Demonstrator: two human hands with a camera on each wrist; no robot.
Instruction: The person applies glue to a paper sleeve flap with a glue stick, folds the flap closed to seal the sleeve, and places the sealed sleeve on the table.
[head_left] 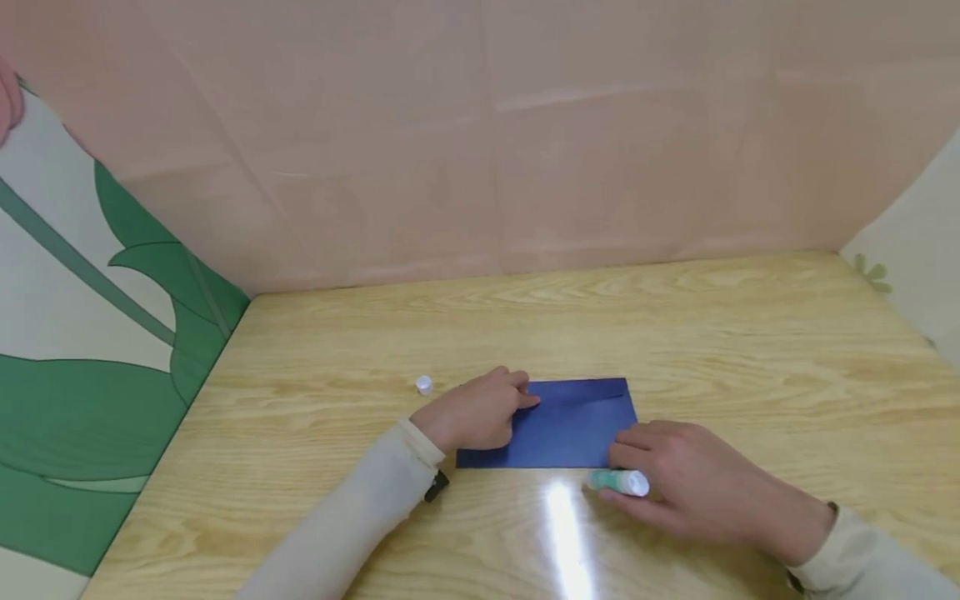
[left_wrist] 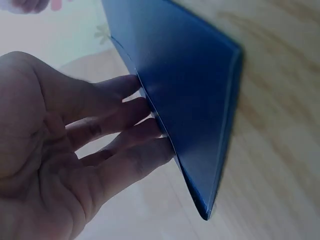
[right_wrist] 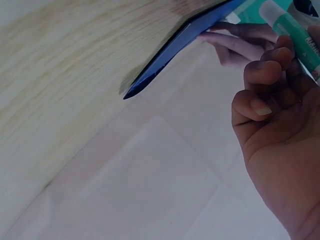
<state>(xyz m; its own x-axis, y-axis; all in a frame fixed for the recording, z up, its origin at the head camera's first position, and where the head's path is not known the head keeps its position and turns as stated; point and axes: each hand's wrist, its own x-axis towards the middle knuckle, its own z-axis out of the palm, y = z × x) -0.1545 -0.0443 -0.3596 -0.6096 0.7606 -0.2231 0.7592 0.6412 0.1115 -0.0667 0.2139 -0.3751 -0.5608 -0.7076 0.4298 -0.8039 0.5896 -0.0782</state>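
Observation:
A dark blue envelope (head_left: pixel 573 425) lies flat on the table in the head view. My left hand (head_left: pixel 480 410) is over its left part, with the fingertips touching the envelope (left_wrist: pixel 187 85) along a flap edge in the left wrist view. Those fingers are mostly straight. At the envelope's lower right corner, my right hand (head_left: pixel 693 479) holds a green-and-white glue stick (head_left: pixel 617 482) between thumb and curled fingers. The right wrist view shows the glue stick (right_wrist: pixel 295 37) uncapped end up, beside the bent fingers.
A small white cap (head_left: pixel 424 385) stands on the wood-grain table (head_left: pixel 337 350), left of the envelope. A pinkish covering (head_left: pixel 480 167) rises behind the table. Panels with green leaf pictures (head_left: pixel 75 417) border the left side.

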